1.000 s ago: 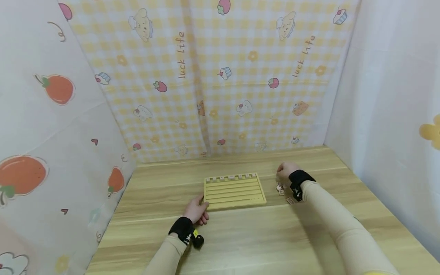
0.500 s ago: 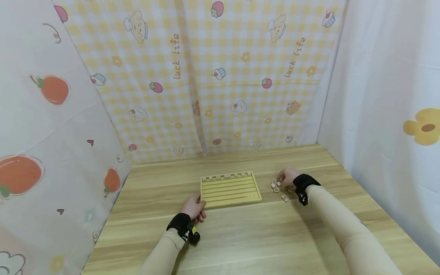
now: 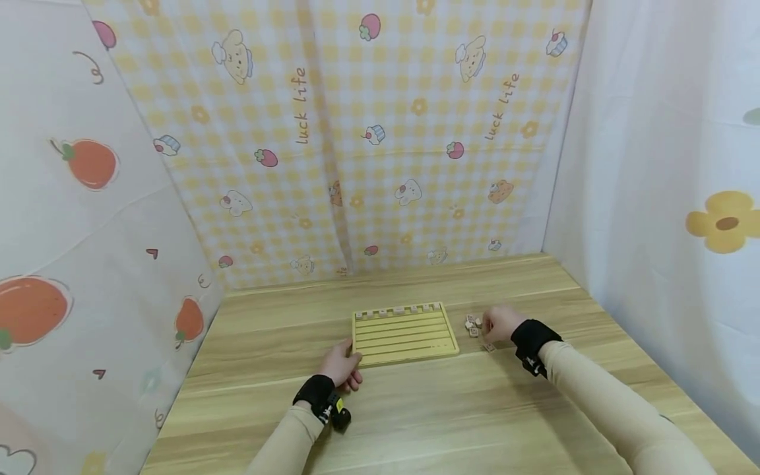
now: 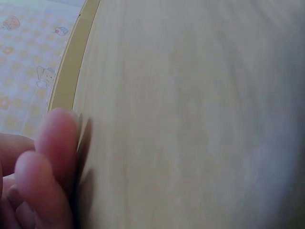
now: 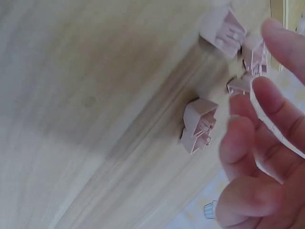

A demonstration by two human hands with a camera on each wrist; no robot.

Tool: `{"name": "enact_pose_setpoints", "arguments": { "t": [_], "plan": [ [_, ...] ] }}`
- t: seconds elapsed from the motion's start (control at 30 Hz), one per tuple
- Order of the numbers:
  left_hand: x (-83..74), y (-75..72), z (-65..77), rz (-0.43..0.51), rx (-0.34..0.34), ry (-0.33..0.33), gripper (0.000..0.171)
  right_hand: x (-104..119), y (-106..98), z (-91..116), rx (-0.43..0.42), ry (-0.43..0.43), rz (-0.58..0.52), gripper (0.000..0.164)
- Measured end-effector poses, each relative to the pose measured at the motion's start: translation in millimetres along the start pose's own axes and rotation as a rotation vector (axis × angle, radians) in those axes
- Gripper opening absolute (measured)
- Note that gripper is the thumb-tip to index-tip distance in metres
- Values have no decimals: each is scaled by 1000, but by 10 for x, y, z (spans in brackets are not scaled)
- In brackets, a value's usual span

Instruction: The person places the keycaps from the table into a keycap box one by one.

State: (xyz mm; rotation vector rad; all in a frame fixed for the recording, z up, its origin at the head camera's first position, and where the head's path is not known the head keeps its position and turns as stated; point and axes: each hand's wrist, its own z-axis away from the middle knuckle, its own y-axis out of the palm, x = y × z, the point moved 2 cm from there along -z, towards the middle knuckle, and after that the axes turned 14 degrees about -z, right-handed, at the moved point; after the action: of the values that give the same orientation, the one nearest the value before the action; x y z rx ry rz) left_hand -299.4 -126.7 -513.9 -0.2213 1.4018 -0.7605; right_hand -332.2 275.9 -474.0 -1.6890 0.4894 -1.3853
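In the head view a yellow slotted tray lies on the table, a row of small pale keycaps along its back slot. My left hand grips its front left corner. A fingertip touches the tray's edge in the left wrist view. Right of the tray my right hand hovers beside several loose keycaps. From the right wrist, pink keycaps show hollow undersides. The thumb and fingers there are bent and apart, with no keycap visible between them.
A wood-grain table carries everything. Behind it hangs a yellow checked cloth, and white cloth walls stand at both sides. One keycap lies nearer the front than the others.
My right hand has drawn back from the far side of the loose keycaps to their right, uncovering more of them. My left hand stays at the tray corner. The head view has shifted slightly.
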Motion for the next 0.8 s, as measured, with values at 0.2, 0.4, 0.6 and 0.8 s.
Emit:
{"name": "enact_pose_setpoints", "arguments": {
  "t": [0.2,0.4,0.6,0.8],
  "plan": [
    [42,3,-21,65,-6,5,65,-11,111,40,26,36,-39,30],
    [95,10,-34,88,-9,20,66,-7,189,35,26,16,-64,31],
    [87,-4,-29,96,-14,22,66,126,83,9,104,145,-417,16],
    [61,-6,-17,92,-16,19,66,259,-50,-237,198,55,-1100,48]
  ]
}}
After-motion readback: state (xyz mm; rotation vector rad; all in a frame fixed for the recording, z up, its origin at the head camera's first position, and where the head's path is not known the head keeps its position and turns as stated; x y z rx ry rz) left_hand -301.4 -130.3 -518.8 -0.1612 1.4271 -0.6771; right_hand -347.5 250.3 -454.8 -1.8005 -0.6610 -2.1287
